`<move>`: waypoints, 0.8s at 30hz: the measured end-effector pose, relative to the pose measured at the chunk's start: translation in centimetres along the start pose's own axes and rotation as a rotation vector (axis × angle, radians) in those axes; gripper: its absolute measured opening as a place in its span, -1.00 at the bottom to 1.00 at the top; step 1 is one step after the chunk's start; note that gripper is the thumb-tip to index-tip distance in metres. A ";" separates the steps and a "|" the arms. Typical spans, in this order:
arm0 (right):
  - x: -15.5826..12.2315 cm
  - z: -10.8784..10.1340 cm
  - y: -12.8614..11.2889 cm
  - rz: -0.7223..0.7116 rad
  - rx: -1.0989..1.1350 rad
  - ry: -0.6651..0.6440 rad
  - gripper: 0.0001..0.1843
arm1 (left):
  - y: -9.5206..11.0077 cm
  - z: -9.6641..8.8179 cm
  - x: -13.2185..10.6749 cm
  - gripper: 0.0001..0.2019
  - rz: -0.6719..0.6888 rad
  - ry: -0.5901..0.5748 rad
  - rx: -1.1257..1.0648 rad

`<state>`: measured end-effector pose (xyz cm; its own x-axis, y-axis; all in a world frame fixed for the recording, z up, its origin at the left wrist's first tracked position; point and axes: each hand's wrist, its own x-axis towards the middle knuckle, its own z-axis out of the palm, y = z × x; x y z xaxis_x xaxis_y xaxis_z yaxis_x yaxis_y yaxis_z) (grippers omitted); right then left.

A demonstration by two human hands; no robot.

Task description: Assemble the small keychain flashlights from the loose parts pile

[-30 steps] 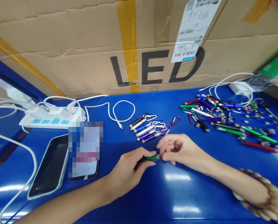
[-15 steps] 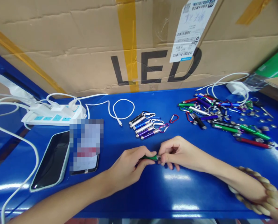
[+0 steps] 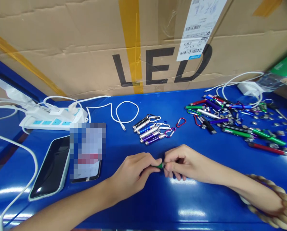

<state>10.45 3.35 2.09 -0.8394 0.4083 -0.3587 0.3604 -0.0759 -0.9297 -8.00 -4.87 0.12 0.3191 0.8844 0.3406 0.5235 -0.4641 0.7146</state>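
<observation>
Fingers of both hands pinch shut on a small green flashlight.

The cardboard box beyond the left grip and the right grip carries the word "LED" in large black capitals. A white shipping label, above and beyond the right grip, overlaps the "D". Its barcodes and printed digits are too small to read reliably. The phone screen left of the left grip is blurred and unreadable.
</observation>
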 end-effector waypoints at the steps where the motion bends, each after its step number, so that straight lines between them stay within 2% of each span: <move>1: 0.0 0.0 -0.1 0.005 0.013 -0.011 -0.62 | 0.0 0.0 0.0 -0.86 0.010 0.006 0.000; 8: 0.2 0.0 -0.2 0.040 0.094 -0.029 -0.58 | 0.4 -0.2 0.2 -0.89 0.006 0.080 -0.055; 13: 0.3 0.0 0.0 0.050 0.133 -0.005 -0.60 | 0.4 -0.4 0.2 -0.73 -0.014 0.050 -0.036; 17: 0.4 0.1 0.3 0.051 0.136 0.022 -0.64 | 0.5 -0.5 0.4 -0.75 -0.038 0.044 -0.052; 22: 0.6 0.6 0.2 0.096 0.053 0.155 -0.65 | 0.6 -0.5 0.6 -0.79 -0.140 0.089 -0.089; 24: 0.6 0.8 0.2 0.042 -0.031 0.237 -0.67 | 0.5 -0.5 0.7 -0.81 -0.162 0.110 -0.099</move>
<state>9.71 2.88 1.65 -0.7060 0.6075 -0.3641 0.4086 -0.0706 -0.9100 -7.90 -4.47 1.01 0.1461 0.9498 0.2768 0.4792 -0.3127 0.8201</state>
